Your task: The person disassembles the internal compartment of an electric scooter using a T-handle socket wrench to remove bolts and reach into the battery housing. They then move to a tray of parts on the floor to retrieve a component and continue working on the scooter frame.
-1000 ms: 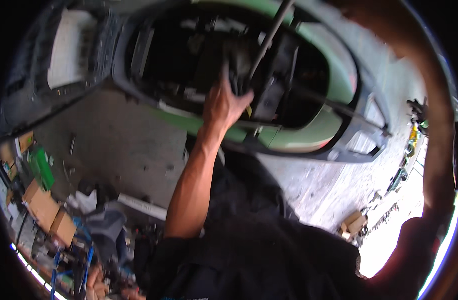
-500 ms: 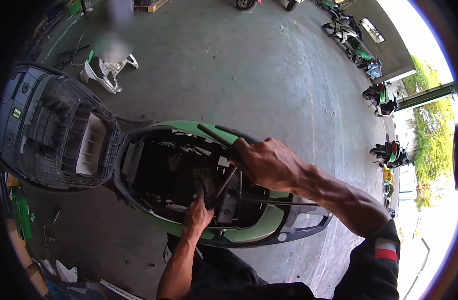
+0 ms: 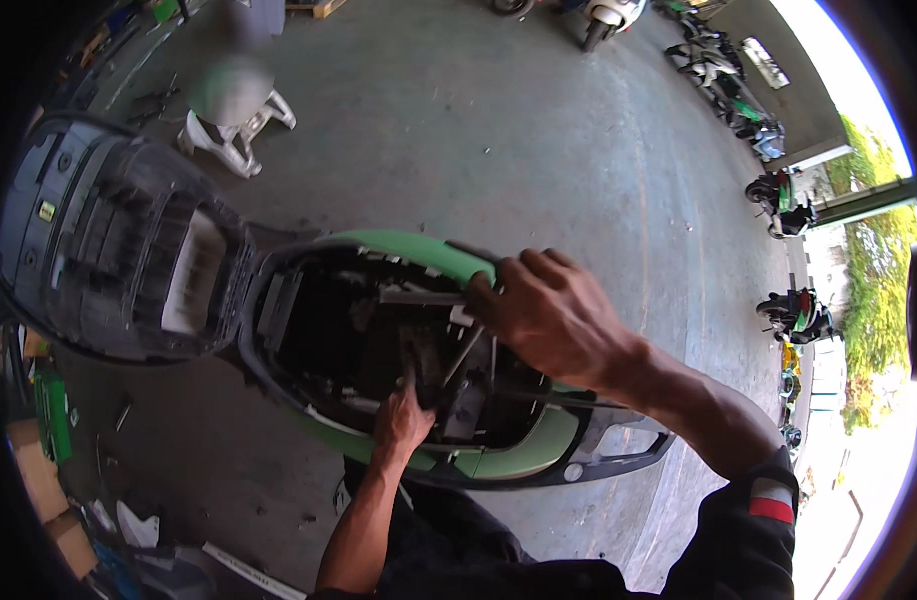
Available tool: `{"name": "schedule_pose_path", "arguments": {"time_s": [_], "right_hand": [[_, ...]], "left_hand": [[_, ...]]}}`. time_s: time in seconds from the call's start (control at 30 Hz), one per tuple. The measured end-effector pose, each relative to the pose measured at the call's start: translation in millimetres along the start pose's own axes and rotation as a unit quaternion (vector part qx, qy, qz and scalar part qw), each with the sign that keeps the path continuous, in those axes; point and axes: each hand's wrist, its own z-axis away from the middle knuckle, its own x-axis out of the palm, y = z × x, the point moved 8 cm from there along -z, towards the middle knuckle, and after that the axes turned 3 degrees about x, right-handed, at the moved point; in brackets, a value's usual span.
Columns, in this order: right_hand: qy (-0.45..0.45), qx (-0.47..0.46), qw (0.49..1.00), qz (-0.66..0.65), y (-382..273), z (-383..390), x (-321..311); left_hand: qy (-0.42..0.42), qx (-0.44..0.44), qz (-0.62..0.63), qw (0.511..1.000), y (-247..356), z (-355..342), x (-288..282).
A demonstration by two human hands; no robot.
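So we're standing right over a green scooter point(image 3: 518, 450), which lies across the scene in front of us, and our right hand point(image 3: 538, 305) is closed in a fist around one end of the handle of a T-shaped wrench point(image 3: 418, 298). The handle sticks out to the left of the fist, and the shaft slants down, nearer and a bit left, into the dark open middle of the body. Our left hand point(image 3: 403, 418) is in there too, just left of the shaft's lower end, fingers stretched away from us next to a dark part; it's too murky to tell whether they're gripping anything. The seat point(image 3: 73, 270) is swung open at the left end, underside showing, with a pale patch point(image 3: 193, 270) on it, and a dark rack point(image 3: 643, 455) sticks out at the right end. Far left there's a white plastic frame point(image 3: 240, 140) on the grey floor point(image 3: 428, 150). Near left we've got a green box point(image 3: 51, 415) and some cardboard boxes point(image 3: 38, 475). A white scooter point(image 3: 610, 18) is parked at the far edge, plus a green and black one point(image 3: 798, 315) over on the right, with leafy trees point(image 3: 878, 270) outside beyond it.
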Motion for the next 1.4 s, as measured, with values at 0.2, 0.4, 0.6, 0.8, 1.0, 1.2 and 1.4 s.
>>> {"name": "schedule_pose_path", "arguments": {"time_s": [0.2,0.4,0.6,0.8,1.0,1.2,1.4], "right_hand": [[0.040,0.029,0.998,-0.030,-10,19,-26],[-0.069,0.160,0.985,0.009,-25,29,-44],[0.012,0.097,0.988,-0.119,-23,25,-26],[0.149,0.212,0.777,-0.574,-19,46,42],[0.197,0.408,0.512,-0.730,7,61,95],[0.228,0.410,0.529,-0.707,20,41,101],[0.182,0.301,0.674,-0.650,-10,82,107]], "left_hand": [[-0.002,-0.026,-0.001,1.000,-5,2,-1],[0.003,-0.025,-0.001,1.000,0,3,-12],[0.073,0.046,-0.112,0.990,-1,11,0],[0.140,0.151,-0.032,0.978,36,21,-48],[0.058,0.391,0.166,0.903,127,14,-86],[-0.051,0.395,0.093,0.913,114,-24,-87],[-0.057,0.381,0.099,0.918,115,-42,-86]]}}
